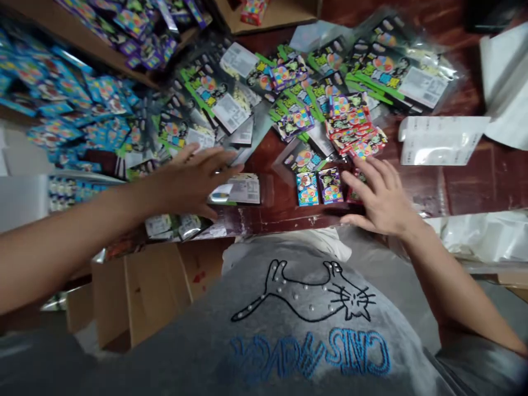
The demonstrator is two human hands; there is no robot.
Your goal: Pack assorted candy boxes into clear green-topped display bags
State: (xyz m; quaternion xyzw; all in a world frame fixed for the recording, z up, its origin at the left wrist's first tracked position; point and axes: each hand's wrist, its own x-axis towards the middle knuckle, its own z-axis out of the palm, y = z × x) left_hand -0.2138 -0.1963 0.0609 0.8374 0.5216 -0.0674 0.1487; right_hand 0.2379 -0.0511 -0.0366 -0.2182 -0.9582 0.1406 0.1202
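Note:
My left hand (pixel 193 176) reaches over the left part of the table, slightly blurred, fingers spread and holding nothing. Beneath it lies a flat clear-wrapped packet (pixel 245 188) with a white label. My right hand (pixel 381 195) has its fingers apart over a small red box (pixel 358 184), which it partly hides; whether they touch I cannot tell. In a row beside that box are a small blue box (pixel 307 188) and a small purple box (pixel 330 185). Behind them lie a pile of red boxes (pixel 350 124) and a black-and-green printed packet (pixel 304 158).
Many blue boxes (pixel 61 93) are heaped at the left, with purple boxes (pixel 140 27) in a carton behind. More bagged packets (pixel 396 71) spread along the back. A folded white card (pixel 441 140) stands at the right. An open cardboard box (pixel 144 291) is below the table edge.

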